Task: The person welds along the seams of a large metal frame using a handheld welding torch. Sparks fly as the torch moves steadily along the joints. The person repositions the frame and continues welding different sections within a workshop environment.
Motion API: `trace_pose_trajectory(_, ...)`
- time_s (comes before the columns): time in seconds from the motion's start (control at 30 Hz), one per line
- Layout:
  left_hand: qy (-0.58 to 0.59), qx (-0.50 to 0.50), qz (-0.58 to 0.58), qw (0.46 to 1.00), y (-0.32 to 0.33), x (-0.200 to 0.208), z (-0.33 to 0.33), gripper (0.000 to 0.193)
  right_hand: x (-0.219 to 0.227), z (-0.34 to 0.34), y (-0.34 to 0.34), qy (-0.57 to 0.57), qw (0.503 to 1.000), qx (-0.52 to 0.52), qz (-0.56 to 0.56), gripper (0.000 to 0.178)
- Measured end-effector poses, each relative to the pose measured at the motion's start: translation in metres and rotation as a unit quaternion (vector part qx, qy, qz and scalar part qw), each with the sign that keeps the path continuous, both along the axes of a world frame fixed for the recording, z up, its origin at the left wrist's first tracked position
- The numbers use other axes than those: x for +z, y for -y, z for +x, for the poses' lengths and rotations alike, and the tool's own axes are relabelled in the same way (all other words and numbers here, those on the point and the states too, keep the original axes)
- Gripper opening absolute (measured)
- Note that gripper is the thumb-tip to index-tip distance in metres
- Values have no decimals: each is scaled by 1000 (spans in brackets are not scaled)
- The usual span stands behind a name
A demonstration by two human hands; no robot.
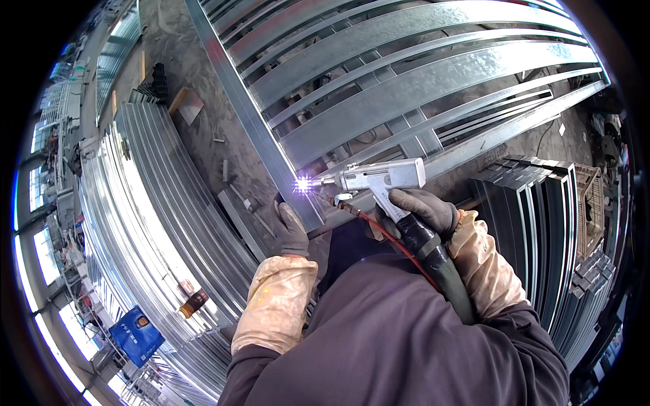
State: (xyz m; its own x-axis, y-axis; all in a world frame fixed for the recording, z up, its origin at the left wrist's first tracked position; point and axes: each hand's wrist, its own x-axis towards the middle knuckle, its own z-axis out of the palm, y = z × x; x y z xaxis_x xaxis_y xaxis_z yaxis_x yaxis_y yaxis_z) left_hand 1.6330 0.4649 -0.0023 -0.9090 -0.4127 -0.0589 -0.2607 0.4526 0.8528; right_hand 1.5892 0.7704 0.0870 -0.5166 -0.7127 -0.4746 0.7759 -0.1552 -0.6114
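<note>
My right hand [428, 208], in a grey glove, is wrapped round the grip of a silver welding gun [386, 177]. Its nozzle points left at the near corner of a galvanized metal frame [261, 125], where a bright violet-white arc [302, 184] glows. A thick dark cable [443, 274] and a thin red hose [399, 245] run from the gun back past my right forearm. My left hand [291, 229], gloved too, rests against the frame's edge just below the arc. Its fingers point up and seem stretched out; their undersides are hidden.
Long shiny metal profiles [183, 196] lie stacked at the left, with a brown bottle-like object [194, 304] on them. A blue bag [136, 336] is at the lower left. Stacked dark rectangular tubes [531, 203] stand at the right beside a brown crate [589, 210]. Offcuts lie on the floor.
</note>
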Motion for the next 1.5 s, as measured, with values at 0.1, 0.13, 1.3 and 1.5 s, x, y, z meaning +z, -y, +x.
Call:
trace_pose_trajectory(0.1, 7, -6, 5, 1000, 1, 0, 0, 44, 4, 0, 0, -3, 1000, -1, 14, 47)
trace_pose_trajectory(0.13, -1, -13, -3, 1000, 2, -1, 0, 45, 4, 0, 0, -6, 1000, 1, 9, 48)
trace_pose_trajectory(1.3, 14, 7, -60, 998, 15, -25, 11, 49, -42, 30, -16, -88, 996, -11, 26, 48)
trace_pose_trajectory(1.5, 29, -8, -48, 998, 7, -4, 5, 48, -3, 13, -11, -40, 995, 61, 69, 50)
